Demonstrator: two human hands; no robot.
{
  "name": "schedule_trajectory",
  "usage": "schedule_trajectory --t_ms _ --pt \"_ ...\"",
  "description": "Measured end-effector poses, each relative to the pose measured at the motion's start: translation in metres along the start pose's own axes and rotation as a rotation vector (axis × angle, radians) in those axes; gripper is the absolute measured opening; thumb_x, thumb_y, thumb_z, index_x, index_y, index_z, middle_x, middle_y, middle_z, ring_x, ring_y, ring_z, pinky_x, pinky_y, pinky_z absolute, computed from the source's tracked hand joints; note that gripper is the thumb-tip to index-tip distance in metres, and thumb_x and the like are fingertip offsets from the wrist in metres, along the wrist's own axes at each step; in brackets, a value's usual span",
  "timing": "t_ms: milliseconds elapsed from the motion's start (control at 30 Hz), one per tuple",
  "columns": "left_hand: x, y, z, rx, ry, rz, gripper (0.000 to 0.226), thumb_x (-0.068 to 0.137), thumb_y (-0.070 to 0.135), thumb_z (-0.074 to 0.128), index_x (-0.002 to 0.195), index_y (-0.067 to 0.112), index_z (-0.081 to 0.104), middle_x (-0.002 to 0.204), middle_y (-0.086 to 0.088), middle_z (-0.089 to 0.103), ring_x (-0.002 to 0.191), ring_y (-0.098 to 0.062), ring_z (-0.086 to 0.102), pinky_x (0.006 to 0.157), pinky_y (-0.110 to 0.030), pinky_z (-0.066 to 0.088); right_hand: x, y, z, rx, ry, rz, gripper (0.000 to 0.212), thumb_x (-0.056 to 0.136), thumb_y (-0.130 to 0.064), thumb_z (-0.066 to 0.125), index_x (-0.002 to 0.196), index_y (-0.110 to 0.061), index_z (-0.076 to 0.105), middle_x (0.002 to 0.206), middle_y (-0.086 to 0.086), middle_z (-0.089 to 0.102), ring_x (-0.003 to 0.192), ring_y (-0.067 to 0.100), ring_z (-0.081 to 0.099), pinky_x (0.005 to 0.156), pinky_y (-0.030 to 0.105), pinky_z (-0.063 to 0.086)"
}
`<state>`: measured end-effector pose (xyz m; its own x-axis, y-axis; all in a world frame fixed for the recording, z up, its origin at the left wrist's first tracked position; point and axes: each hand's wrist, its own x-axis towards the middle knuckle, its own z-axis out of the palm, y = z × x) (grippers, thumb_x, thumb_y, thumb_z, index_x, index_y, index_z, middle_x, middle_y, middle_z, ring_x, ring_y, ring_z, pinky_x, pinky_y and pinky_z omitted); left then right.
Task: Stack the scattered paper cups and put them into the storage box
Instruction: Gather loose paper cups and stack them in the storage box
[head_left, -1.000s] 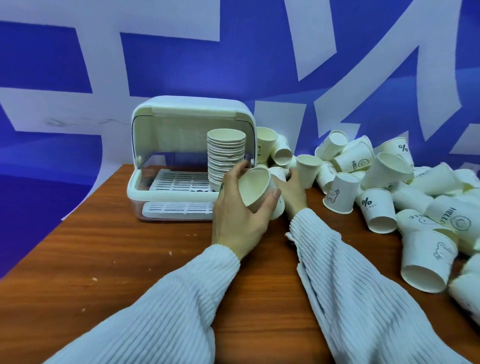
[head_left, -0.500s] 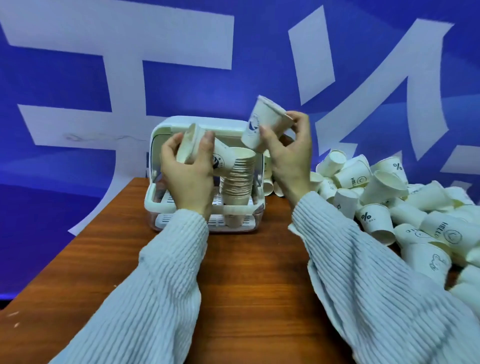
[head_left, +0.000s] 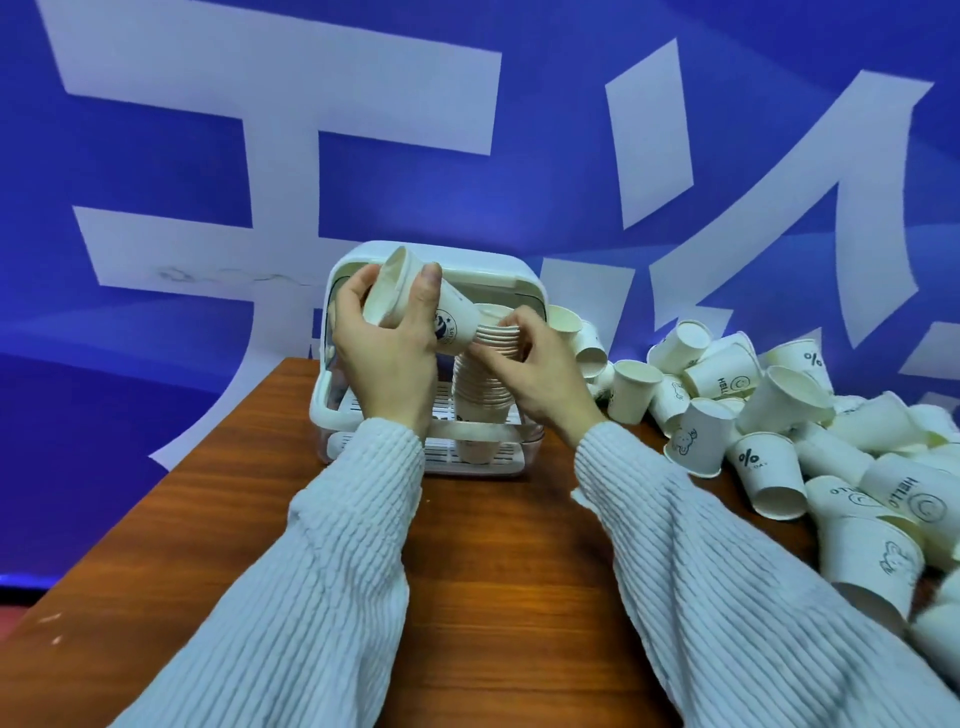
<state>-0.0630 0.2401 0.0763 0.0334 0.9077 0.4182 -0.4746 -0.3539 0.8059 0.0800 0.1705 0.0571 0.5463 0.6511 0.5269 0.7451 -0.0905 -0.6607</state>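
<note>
A spare cup (head_left: 415, 306) is clamped sideways in the left hand (head_left: 387, 358), kept ready, while the stack (head_left: 485, 384) inside the storage box (head_left: 363, 415) is steadied, apparently pinched, by right hand (head_left: 535, 374) fingers.

A wooden table (head_left: 483, 561) with a reddish-brown grain carries a white storage box (head_left: 332, 415) near its far edge. To the right of the box, a heap of loose paper cups (head_left: 779, 415) sprawls over the tabletop.
</note>
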Motion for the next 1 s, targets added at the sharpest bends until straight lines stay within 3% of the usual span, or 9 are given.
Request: schedule_trajectory --t_ms 100,200,333,533,633,700,800,900,1000 --pt "0.008 0.006 0.006 0.065 -0.058 0.072 0.063 0.082 0.049 0.081 0.134 0.023 0.057 0.131 0.004 0.057 0.119 -0.009 0.059 0.099 -0.031 0.055 -0.009 0.003 0.009 0.176 0.049 0.058 0.081 0.083 -0.051 0.083 0.148 -0.035 0.037 0.133 -0.013 0.06 0.119 0.004 0.057 0.094 0.025 0.046" --pt "0.019 0.011 0.025 0.224 -0.159 0.2 0.062 0.084 0.044 0.081 0.136 0.019 0.059 0.131 0.003 0.053 0.12 -0.008 0.055 0.105 -0.027 0.047 -0.009 0.009 0.02 0.296 0.088 0.102 0.102 0.08 -0.046 0.087 0.159 -0.034 0.024 0.135 -0.01 0.059 0.126 0.008 0.059 0.11 0.041 0.047" --pt "0.035 0.008 0.05 0.5 -0.37 0.377 0.061 0.086 0.042 0.079 0.137 0.016 0.06 0.129 -0.003 0.056 0.12 -0.013 0.053 0.1 -0.015 0.034 -0.011 0.015 0.025 0.39 0.106 0.126 0.1 0.08 -0.036 0.089 0.158 -0.033 0.027 0.132 -0.019 0.059 0.124 0.003 0.061 0.113 0.043 0.047" --pt "0.048 0.016 0.061 0.63 -0.516 0.364 0.058 0.086 0.047 0.078 0.135 0.019 0.063 0.13 -0.001 0.06 0.123 -0.014 0.054 0.104 -0.024 0.036 -0.015 0.019 0.031 0.421 0.141 0.105 0.098 0.077 -0.044 0.09 0.155 -0.04 0.031 0.142 -0.016 0.058 0.128 0.0 0.058 0.112 0.044 0.049" --pt "0.05 0.006 0.059 0.76 -0.65 0.328 0.065 0.081 0.054 0.076 0.134 0.02 0.064 0.133 -0.003 0.061 0.126 -0.018 0.055 0.107 -0.03 0.04 -0.016 0.02 0.03 0.416 0.158 0.1 0.099 0.077 -0.04 0.09 0.155 -0.04 0.029 0.142 -0.016 0.059 0.124 -0.004 0.059 0.11 0.037 0.049" --pt "0.045 -0.006 0.052 0.904 -0.773 0.31 0.074 0.078 0.069 0.064 0.137 0.023 0.063 0.138 -0.003 0.06 0.128 -0.022 0.056 0.109 -0.041 0.044 -0.017 0.021 0.027 0.418 0.14 0.105 0.099 0.081 -0.029 0.088 0.158 -0.039 0.025 0.146 -0.014 0.056 0.116 -0.014 0.057 0.105 0.027 0.048" --pt "0.032 -0.025 0.037 0.933 -0.803 0.261 0.084 0.085 0.082 0.036 0.144 0.027 0.058 0.146 -0.003 0.054 0.131 -0.025 0.052 0.111 -0.05 0.041 -0.017 0.021 0.029 0.424 0.118 0.138 0.102 0.081 -0.035 0.084 0.159 -0.044 0.019 0.141 -0.012 0.062 0.113 -0.007 0.063 0.103 0.034 0.052" --pt "0.027 -0.034 0.033 0.913 -0.761 0.262 0.082 0.087 0.074 0.039 0.154 0.026 0.045 0.153 -0.002 0.047 0.137 -0.024 0.047 0.113 -0.046 0.038 -0.021 0.018 0.032 0.346 0.135 0.155 0.099 0.075 -0.051 0.075 0.156 -0.052 0.017 0.139 -0.012 0.064 0.12 0.004 0.064 0.105 0.042 0.052" --pt "0.019 -0.04 0.03 0.74 -0.771 0.061 0.107 0.082 0.055 0.07 0.164 0.028 0.006 0.163 -0.006 0.029 0.147 -0.02 0.033 0.112 -0.028 0.026 -0.024 0.014 0.03 0.268 0.166 0.157 0.094 0.086 -0.028 0.073 0.158 -0.048 0.015 0.144 -0.012 0.062 0.124 0.011 0.063 0.107 0.047 0.05"
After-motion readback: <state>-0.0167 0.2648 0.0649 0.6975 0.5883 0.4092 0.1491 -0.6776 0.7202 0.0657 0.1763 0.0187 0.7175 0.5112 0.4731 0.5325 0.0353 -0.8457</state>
